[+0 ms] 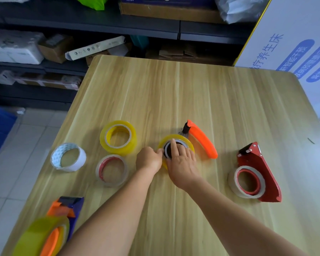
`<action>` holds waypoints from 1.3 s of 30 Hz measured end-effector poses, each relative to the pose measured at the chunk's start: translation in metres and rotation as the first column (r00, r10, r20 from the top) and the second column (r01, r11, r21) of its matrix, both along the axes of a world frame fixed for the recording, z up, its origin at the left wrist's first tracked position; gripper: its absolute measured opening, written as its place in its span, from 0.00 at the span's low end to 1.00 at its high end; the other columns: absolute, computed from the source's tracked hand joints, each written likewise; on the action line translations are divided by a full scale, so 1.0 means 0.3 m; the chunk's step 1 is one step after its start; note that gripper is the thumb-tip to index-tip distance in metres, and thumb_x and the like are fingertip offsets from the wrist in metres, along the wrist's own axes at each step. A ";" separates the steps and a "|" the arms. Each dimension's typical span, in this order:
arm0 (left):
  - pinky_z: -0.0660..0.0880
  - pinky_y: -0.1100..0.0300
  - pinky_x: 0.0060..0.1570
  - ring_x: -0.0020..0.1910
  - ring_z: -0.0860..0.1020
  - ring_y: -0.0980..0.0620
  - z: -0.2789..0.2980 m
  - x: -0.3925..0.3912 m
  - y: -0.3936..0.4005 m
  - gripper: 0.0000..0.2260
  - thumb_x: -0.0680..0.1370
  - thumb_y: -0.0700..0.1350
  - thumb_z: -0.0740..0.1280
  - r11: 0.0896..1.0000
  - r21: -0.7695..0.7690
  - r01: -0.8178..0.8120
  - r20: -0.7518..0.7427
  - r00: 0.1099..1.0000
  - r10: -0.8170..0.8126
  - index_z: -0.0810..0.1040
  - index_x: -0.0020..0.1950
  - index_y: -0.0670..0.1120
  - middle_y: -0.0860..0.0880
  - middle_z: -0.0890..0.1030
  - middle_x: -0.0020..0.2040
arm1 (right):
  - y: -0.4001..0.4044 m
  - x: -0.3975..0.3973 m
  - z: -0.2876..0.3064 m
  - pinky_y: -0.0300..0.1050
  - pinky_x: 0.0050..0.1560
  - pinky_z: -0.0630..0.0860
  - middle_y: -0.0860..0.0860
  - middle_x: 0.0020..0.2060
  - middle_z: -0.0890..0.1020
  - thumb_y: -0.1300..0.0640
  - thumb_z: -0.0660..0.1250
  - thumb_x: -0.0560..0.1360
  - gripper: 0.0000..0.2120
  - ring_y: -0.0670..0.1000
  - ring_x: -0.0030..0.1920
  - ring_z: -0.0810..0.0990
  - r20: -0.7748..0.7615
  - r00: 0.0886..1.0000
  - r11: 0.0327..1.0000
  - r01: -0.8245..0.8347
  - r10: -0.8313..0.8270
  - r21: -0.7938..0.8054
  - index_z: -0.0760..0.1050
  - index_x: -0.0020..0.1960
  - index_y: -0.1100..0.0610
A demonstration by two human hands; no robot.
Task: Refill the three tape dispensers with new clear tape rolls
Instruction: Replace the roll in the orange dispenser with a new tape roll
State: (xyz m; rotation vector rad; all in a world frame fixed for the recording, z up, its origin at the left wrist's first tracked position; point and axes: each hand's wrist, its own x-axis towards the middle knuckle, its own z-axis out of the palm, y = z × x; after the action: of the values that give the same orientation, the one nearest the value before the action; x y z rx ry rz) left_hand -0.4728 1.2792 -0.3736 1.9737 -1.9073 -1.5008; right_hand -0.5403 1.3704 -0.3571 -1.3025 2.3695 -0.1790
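- On the wooden tabletop [201, 93], the orange tape dispenser [201, 140] lies on its side near the middle, its long curved shell running from a black cutter end, away from the person, down to a rounded tip at the near right.
- A yellowish clear tape roll [189, 145] sits on the black hub of that dispenser, just left of the orange shell, its opening facing up.
- The right hand [182, 164] lies on top of this roll with fingers spread and fairly straight, the fingertips pressing at the hub.
- The left hand [149, 159] is at the roll's left edge, fingers curled; whether it grips the roll or only touches it cannot be told.
- The red dispenser [260, 167] lies flat at the right, wedge-shaped, its cutter end pointing away from the person; a clear roll with a red core [247, 182] sits in its round end.
- At the near left corner, an orange and purple dispenser [67, 209] carries a yellowish roll [42, 235], blurred and cut by the frame edge.
- Three loose rolls lie flat, open side up, left of the hands: a tall yellow translucent roll [118, 137], a thinner clear roll with a red inner core [112, 170] just in front of it, and a white roll with a patterned liner [68, 157] further left.
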 end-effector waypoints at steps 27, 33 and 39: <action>0.78 0.49 0.54 0.49 0.82 0.48 0.185 -0.014 0.210 0.24 0.60 0.54 0.75 0.994 0.108 -0.023 -0.459 0.886 0.070 0.71 0.52 0.52 0.48 0.83 0.51 | 0.130 -0.070 0.199 0.46 0.49 0.74 0.53 0.50 0.80 0.49 0.71 0.69 0.32 0.56 0.51 0.78 0.244 0.914 0.934 0.350 -0.324 -0.070 0.62 0.68 0.56; 0.70 0.65 0.39 0.41 0.75 0.57 0.216 0.051 0.175 0.21 0.71 0.50 0.74 0.975 -0.181 0.131 -0.350 0.918 -0.188 0.66 0.56 0.49 0.56 0.74 0.41 | 0.223 -0.048 0.181 0.40 0.35 0.71 0.46 0.43 0.78 0.54 0.74 0.69 0.29 0.48 0.38 0.77 0.392 0.866 0.885 0.414 -0.311 -0.212 0.66 0.66 0.51; 0.75 0.61 0.54 0.50 0.78 0.54 0.229 0.067 0.118 0.13 0.71 0.50 0.74 0.938 -0.120 0.324 -0.383 0.857 -0.345 0.79 0.53 0.48 0.50 0.81 0.52 | 0.252 -0.038 0.203 0.30 0.32 0.69 0.40 0.42 0.74 0.58 0.74 0.68 0.29 0.38 0.38 0.75 0.460 0.855 0.888 0.384 -0.238 -0.253 0.67 0.65 0.50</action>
State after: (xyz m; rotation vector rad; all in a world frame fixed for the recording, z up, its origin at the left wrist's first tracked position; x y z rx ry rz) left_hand -0.4528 1.3146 -0.3048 1.2207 -2.1377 -1.7401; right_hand -0.5517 1.4460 -0.2963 -0.8723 2.2093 -0.9104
